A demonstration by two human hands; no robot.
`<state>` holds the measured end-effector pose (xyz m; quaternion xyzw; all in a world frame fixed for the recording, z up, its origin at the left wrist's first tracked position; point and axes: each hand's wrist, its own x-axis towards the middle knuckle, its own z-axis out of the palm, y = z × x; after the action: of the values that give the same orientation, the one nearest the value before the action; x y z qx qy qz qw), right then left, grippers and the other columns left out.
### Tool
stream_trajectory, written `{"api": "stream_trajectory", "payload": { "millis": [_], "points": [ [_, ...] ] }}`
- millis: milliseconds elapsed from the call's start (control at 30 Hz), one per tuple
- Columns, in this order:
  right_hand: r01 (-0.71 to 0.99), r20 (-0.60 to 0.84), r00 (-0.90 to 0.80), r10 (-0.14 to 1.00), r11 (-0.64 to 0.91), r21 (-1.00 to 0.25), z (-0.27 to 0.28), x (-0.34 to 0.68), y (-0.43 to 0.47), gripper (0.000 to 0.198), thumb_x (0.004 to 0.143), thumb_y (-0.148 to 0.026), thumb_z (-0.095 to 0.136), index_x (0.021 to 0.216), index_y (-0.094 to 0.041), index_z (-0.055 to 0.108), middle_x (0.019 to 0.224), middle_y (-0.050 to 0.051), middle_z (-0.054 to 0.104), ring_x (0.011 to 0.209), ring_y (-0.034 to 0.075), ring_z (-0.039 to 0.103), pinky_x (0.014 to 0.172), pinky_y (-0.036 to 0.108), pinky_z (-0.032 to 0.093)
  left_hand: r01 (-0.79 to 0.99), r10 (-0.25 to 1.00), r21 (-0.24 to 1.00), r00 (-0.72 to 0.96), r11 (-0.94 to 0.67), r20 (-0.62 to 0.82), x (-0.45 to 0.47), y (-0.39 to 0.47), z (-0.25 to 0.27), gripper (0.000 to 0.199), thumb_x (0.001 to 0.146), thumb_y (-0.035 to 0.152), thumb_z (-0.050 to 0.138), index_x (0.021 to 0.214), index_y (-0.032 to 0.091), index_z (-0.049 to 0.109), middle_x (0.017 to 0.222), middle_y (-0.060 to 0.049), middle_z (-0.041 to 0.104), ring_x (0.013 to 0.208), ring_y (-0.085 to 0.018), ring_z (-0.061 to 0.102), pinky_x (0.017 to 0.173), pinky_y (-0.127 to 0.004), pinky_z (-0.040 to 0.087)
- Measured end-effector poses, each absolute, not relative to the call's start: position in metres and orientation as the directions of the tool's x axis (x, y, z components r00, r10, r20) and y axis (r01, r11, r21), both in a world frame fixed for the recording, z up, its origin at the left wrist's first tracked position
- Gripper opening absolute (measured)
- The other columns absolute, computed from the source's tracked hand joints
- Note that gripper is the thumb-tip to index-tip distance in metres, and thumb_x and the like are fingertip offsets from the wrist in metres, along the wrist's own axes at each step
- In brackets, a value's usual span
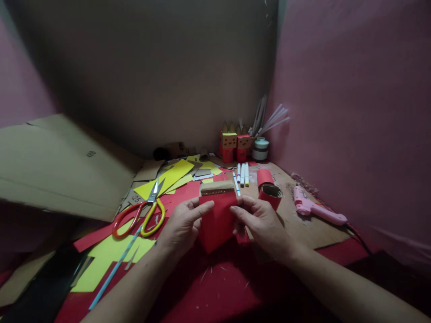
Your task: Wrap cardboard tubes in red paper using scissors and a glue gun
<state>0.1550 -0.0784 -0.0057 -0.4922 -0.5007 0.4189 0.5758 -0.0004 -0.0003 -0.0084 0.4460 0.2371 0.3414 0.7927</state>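
Observation:
A red sheet of paper (217, 224) is held up between my two hands, its lower edge hanging at a slant. Along its top edge lies a brown cardboard piece (217, 187), with a corrugated edge showing. My left hand (183, 224) pinches the sheet's left side, thumb in front. On the opposite side, my right hand (261, 222) grips the upper right edge between thumb and fingers. Large scissors (152, 196) with one red and one yellow handle lie left of my left hand. Beyond my right hand are two red-covered cardboard tubes (265, 176), one showing its open end.
A pink glue gun (314, 211) with a cord lies on a cardboard mat (303, 233). Several markers (243, 174) lie ahead. Red cardboard figures (229, 146) and a jar (260, 150) stand behind. Yellow paper (177, 174), a blue striped stick (114, 273) and a large cardboard sheet (63, 166) occupy the left.

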Motion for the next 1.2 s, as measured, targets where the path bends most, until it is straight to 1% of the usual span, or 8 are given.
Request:
{"api": "stream_trajectory", "payload": {
  "millis": [233, 433, 600, 767, 933, 1000, 1067, 1200],
  "points": [
    [-0.084, 0.170, 0.169, 0.971, 0.186, -0.979, -0.010, 0.152, -0.072, 0.015, 0.082, -0.029, 0.059, 0.085, -0.015, 0.061, 0.059, -0.001, 0.063, 0.053, 0.011, 0.062, 0.055, 0.025, 0.053, -0.355, 0.771, 0.875, 0.636, 0.329, -0.032, 0.000, 0.004, -0.013, 0.031, 0.073, 0.016, 0.071, 0.103, 0.007, 0.065, 0.093, -0.015, 0.074, 0.082, -0.026, 0.071, 0.082, -0.039, 0.055],
    [-0.131, 0.113, 0.185, 0.976, 0.138, -0.982, -0.008, 0.150, -0.070, 0.016, 0.080, -0.030, 0.062, 0.082, -0.014, 0.058, 0.058, -0.001, 0.063, 0.051, 0.011, 0.062, 0.053, 0.023, 0.053, -0.359, 0.798, 0.878, 0.601, 0.316, -0.041, 0.002, 0.003, -0.014, 0.034, 0.071, 0.016, 0.073, 0.103, 0.007, 0.065, 0.092, -0.014, 0.074, 0.078, -0.023, 0.071, 0.077, -0.036, 0.056],
    [-0.131, 0.091, 0.182, 0.979, 0.116, -0.985, -0.010, 0.150, -0.069, 0.019, 0.080, -0.031, 0.062, 0.085, -0.013, 0.059, 0.065, 0.001, 0.065, 0.052, 0.011, 0.063, 0.054, 0.025, 0.054, -0.350, 0.799, 0.885, 0.600, 0.306, -0.039, 0.003, 0.003, -0.014, 0.034, 0.074, 0.018, 0.070, 0.106, 0.008, 0.063, 0.085, -0.014, 0.074, 0.067, -0.023, 0.071, 0.066, -0.037, 0.059],
    [-0.139, 0.102, 0.178, 0.979, 0.128, -0.982, -0.015, 0.150, -0.066, 0.020, 0.080, -0.032, 0.061, 0.085, -0.013, 0.059, 0.063, 0.001, 0.064, 0.052, 0.013, 0.064, 0.053, 0.027, 0.055, -0.344, 0.814, 0.889, 0.579, 0.303, -0.053, 0.003, 0.001, -0.012, 0.032, 0.076, 0.018, 0.069, 0.106, 0.009, 0.064, 0.083, -0.012, 0.074, 0.066, -0.020, 0.070, 0.062, -0.031, 0.058],
    [-0.177, 0.088, 0.176, 0.980, 0.119, -0.977, -0.018, 0.150, -0.064, 0.019, 0.079, -0.031, 0.062, 0.085, -0.014, 0.059, 0.064, 0.002, 0.065, 0.051, 0.013, 0.064, 0.052, 0.027, 0.055, -0.326, 0.833, 0.894, 0.546, 0.308, -0.088, 0.004, -0.001, -0.007, 0.033, 0.073, 0.017, 0.070, 0.105, 0.009, 0.064, 0.074, -0.008, 0.074, 0.050, -0.014, 0.065, 0.049, -0.022, 0.054],
    [-0.179, 0.079, 0.180, 0.981, 0.111, -0.978, -0.018, 0.150, -0.064, 0.018, 0.079, -0.031, 0.062, 0.083, -0.014, 0.059, 0.065, 0.002, 0.066, 0.050, 0.013, 0.063, 0.050, 0.026, 0.054, -0.328, 0.840, 0.893, 0.535, 0.309, -0.094, 0.004, 0.000, -0.008, 0.035, 0.073, 0.017, 0.071, 0.106, 0.009, 0.064, 0.075, -0.008, 0.074, 0.051, -0.014, 0.066, 0.050, -0.022, 0.055],
    [-0.173, 0.072, 0.180, 0.981, 0.104, -0.979, -0.018, 0.150, -0.064, 0.018, 0.078, -0.031, 0.062, 0.081, -0.014, 0.058, 0.064, 0.003, 0.066, 0.049, 0.013, 0.063, 0.049, 0.026, 0.053, -0.332, 0.840, 0.891, 0.535, 0.309, -0.092, 0.004, 0.001, -0.010, 0.037, 0.073, 0.018, 0.071, 0.108, 0.009, 0.063, 0.078, -0.010, 0.074, 0.058, -0.017, 0.069, 0.055, -0.025, 0.057],
    [-0.166, 0.032, 0.179, 0.983, 0.062, -0.984, -0.017, 0.151, -0.065, 0.017, 0.078, -0.031, 0.061, 0.078, -0.015, 0.057, 0.055, 0.001, 0.064, 0.046, 0.013, 0.062, 0.046, 0.025, 0.052, -0.333, 0.834, 0.889, 0.545, 0.314, -0.090, 0.004, 0.002, -0.013, 0.038, 0.075, 0.019, 0.069, 0.112, 0.011, 0.062, 0.085, -0.012, 0.075, 0.068, -0.022, 0.071, 0.059, -0.029, 0.058]
  ]
}}
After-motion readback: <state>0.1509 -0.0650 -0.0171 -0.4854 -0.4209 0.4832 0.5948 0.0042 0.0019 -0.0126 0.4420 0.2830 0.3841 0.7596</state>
